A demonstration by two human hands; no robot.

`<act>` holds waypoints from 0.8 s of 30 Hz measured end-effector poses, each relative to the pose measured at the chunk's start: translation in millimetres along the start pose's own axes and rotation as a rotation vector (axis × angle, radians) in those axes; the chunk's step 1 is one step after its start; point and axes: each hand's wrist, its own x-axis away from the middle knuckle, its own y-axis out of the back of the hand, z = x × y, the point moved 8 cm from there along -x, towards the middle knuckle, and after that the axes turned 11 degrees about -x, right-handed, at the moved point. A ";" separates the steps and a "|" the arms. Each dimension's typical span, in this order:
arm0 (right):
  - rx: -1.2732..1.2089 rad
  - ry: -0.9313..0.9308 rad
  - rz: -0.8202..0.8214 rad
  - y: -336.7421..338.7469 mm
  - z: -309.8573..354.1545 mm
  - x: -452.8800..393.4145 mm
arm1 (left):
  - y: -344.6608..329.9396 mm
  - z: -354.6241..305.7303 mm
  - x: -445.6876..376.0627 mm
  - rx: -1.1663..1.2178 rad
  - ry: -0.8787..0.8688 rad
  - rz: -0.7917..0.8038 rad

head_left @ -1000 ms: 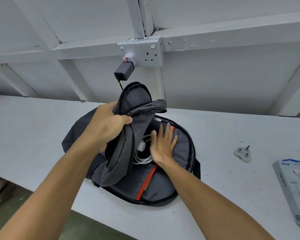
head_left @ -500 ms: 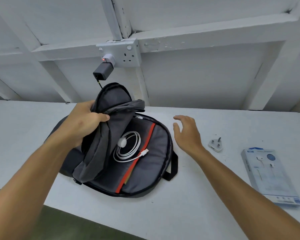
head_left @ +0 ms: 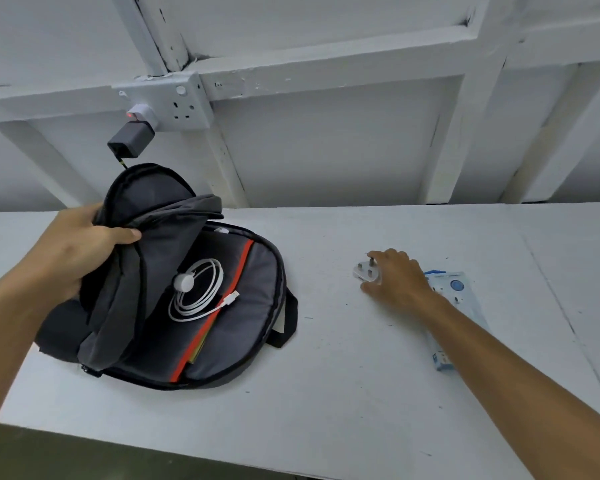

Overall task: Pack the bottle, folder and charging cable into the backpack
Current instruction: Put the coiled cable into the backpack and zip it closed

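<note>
A: Where does the dark grey fabric backpack [head_left: 222, 341] lie?
B: Flat on the white counter [head_left: 326, 393], unzipped. The left hand [head_left: 80, 251] grips its raised front flap, fingers curled over the edge, holding the main compartment open.
A: And the cable?
B: The coiled white charging cable [head_left: 196, 289] with its round puck rests inside on the grey lining, just beside the orange-trimmed sleeve. A thin yellowish edge, perhaps the folder, shows in that sleeve; I cannot tell for sure.
A: The other hand?
B: The right hand [head_left: 395, 278] is well apart from the bag, fingers curled round a white three-pin plug [head_left: 366, 271] on the counter.
A: What else is around?
B: A pale blue flat retail box [head_left: 461, 296] lies partly under the right forearm. On the white wall, a grey double socket [head_left: 174, 102] carries a dark grey charger block [head_left: 130, 140], hanging just above the bag's flap.
</note>
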 end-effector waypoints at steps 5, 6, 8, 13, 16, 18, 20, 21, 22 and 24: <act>-0.058 0.025 -0.023 -2.3 -3.6 -4.9 | -1.1 1.5 0.3 0.000 -0.004 -0.009; -0.061 0.024 -0.030 -2.3 -4.0 -6.5 | -1.5 1.4 0.2 0.000 -0.006 -0.005; -0.069 0.016 -0.041 -1.7 -2.3 -8.1 | -1.9 2.0 -0.7 0.003 -0.005 0.001; -0.346 0.150 -0.093 -0.7 71.3 4.5 | -0.5 -0.3 -2.5 0.006 -0.013 0.010; -0.410 0.355 0.036 -20.8 168.5 18.6 | 4.8 -0.1 -4.0 0.011 -0.009 0.021; -0.386 0.483 0.131 -42.8 230.5 30.0 | 7.9 -1.4 -5.5 0.016 -0.015 0.021; -0.318 0.606 0.172 -68.0 279.9 41.8 | 7.6 -3.9 -6.5 0.015 -0.024 0.024; -0.277 0.647 0.178 -80.5 298.3 46.7 | 7.3 -4.8 -7.5 0.015 -0.027 0.022; -0.242 0.671 0.178 -93.4 314.1 50.9 | 8.0 -4.6 -8.5 0.016 -0.027 0.022; -0.193 0.687 0.164 -114.2 333.6 55.1 | 7.4 -5.1 -9.6 0.022 -0.040 0.032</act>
